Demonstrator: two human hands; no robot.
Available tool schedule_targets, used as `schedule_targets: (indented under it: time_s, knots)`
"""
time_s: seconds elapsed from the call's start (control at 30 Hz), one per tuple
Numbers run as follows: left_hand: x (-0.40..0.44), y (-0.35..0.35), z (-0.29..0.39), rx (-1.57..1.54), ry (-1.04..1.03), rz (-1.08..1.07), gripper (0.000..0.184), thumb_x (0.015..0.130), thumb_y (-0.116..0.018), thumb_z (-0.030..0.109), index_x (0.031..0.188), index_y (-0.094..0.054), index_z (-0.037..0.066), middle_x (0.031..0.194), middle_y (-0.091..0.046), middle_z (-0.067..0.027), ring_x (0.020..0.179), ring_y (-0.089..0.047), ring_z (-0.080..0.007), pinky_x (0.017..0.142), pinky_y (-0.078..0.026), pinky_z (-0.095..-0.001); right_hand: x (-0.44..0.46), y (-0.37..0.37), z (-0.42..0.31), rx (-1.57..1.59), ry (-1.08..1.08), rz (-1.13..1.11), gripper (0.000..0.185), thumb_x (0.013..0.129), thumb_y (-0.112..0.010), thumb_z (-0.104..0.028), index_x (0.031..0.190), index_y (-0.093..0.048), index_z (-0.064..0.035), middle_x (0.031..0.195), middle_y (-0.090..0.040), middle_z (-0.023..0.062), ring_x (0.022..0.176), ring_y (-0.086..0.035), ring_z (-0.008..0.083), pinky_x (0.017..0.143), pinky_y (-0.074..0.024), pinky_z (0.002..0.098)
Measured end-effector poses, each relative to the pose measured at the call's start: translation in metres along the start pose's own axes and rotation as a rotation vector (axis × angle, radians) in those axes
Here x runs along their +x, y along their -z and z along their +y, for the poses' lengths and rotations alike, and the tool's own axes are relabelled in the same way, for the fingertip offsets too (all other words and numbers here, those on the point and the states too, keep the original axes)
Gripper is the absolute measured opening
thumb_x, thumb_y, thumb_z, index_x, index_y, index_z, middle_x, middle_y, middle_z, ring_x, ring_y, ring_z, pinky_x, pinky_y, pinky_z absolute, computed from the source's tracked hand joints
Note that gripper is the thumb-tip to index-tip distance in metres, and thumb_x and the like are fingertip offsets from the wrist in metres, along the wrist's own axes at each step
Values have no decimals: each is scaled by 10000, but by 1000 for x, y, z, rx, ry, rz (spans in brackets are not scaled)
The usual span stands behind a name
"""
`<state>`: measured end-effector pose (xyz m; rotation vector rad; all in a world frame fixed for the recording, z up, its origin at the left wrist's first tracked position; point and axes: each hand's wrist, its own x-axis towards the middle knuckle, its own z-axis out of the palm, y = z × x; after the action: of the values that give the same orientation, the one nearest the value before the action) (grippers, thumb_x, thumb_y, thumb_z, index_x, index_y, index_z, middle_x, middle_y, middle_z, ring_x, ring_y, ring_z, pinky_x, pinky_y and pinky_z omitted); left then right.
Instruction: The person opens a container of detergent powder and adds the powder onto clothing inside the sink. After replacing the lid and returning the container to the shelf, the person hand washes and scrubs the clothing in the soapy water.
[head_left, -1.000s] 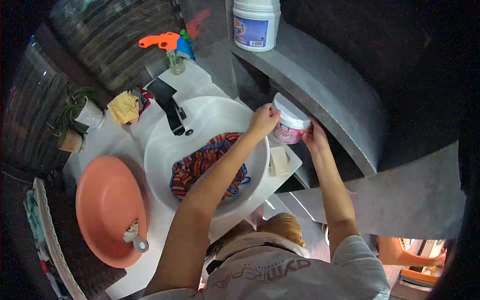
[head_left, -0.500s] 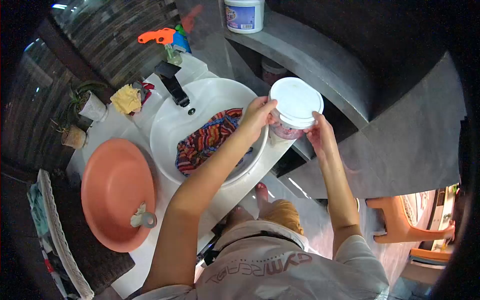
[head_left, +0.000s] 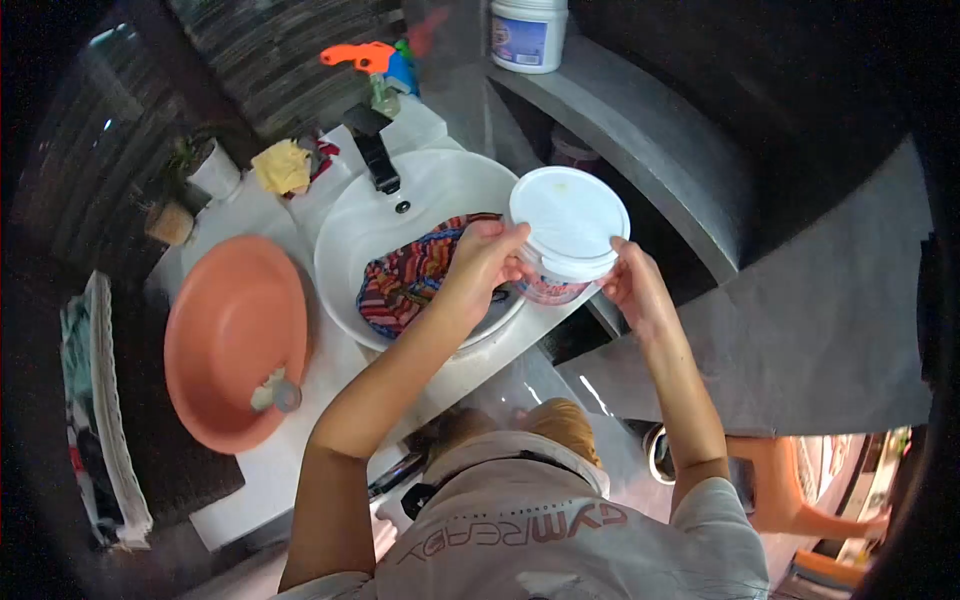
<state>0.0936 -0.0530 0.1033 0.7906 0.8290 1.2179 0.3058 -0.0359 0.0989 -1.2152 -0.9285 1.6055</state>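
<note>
Between my two hands is a round plastic tub [head_left: 555,288] with a white lid [head_left: 570,212] on it. My left hand [head_left: 490,258] grips its left side, with the thumb up against the lid's rim. On the right side, my right hand [head_left: 632,285] closes on the rim, thumb on top and fingers beneath. The tub is held over the right edge of a white washbasin [head_left: 335,215]. A striped, multicoloured cloth [head_left: 415,275] lies in the basin, partly hidden by my left hand and forearm. A black faucet [head_left: 375,160] stands behind it.
An orange-pink plastic basin [head_left: 235,330] rests on the white counter [head_left: 325,385] to the left. Behind are a yellow cloth [head_left: 283,167], potted plants [head_left: 213,172] and an orange spray-bottle head [head_left: 358,57]. A white bucket [head_left: 527,38] sits on the grey curved ledge [head_left: 620,100].
The lidded tub has come slightly closer to me and to the left, still in both hands. The camera view has shifted, so the counter items appear moved.
</note>
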Motion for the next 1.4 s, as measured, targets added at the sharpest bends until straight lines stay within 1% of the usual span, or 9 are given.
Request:
schedule_targets:
  time_s: [0.1,0.13,0.2,0.3,0.4,0.67,0.8,1.13,1.4]
  knots:
    - [-15,12,-11,-3,22,69,207,835,-598,228,886,-562,30,762,-622,-48,596,-582,-82,535,-421,-178,1,-7,3,-30,-29,-68,241,834,-545,-275,774,-536,-41,604,-543,22,513,-499,70,447,-382,169]
    - [-23,11,-15,-6,11,207,204,826,-606,230,856,-543,39,747,-613,-45,590,-578,-89,537,-421,-190,2,-9,6,-38,-28,-84,243,832,-547,-276,759,-542,-44,596,-553,32,526,-526,83,447,-383,179]
    - [-38,10,-17,-26,-37,311,218,815,-615,241,826,-527,42,713,-595,-38,598,-569,-90,540,-418,-192,6,-14,11,-85,-38,-146,235,828,-552,-288,777,-514,-62,644,-517,8,524,-456,57,462,-358,171]
    - [-70,14,-17,-87,-115,395,254,809,-619,255,876,-501,40,724,-580,-36,616,-562,-86,538,-417,-196,7,-30,11,-173,-69,-297,272,846,-519,-301,816,-543,-31,643,-543,22,550,-518,83,466,-340,192]
    - [-113,21,-17,-60,-143,661,292,808,-620,261,929,-463,46,747,-568,-37,627,-552,-87,536,-412,-206,-5,-61,12,-265,-152,-459,289,819,-564,-351,803,-516,-67,688,-526,-1,585,-489,59,515,-337,177]
    - [-260,44,2,-15,-265,1003,274,806,-594,241,913,-437,44,743,-561,-37,587,-535,-83,504,-376,-201,-62,-163,67,-298,-412,-881,344,818,-560,-370,897,-525,-37,750,-565,46,616,-572,128,503,-389,217]
    - [-304,76,-10,-13,-233,1024,273,805,-579,248,904,-431,42,720,-563,-35,574,-537,-87,505,-378,-200,-89,-197,104,-310,-505,-937,353,814,-563,-350,928,-536,-17,730,-557,33,634,-561,119,547,-412,220]
    - [-310,152,2,16,-305,1050,259,804,-546,231,944,-468,27,710,-519,-17,589,-505,-91,528,-396,-221,-91,-259,146,-84,-298,-902,250,834,-564,-295,782,-522,-54,638,-525,19,571,-517,105,565,-428,234]
    - [-320,171,-6,31,-246,1079,261,789,-532,244,889,-488,7,671,-544,-29,543,-502,-78,486,-384,-196,-97,-262,153,-300,-295,-920,283,830,-558,-348,834,-544,-66,675,-562,14,616,-561,102,600,-418,228]
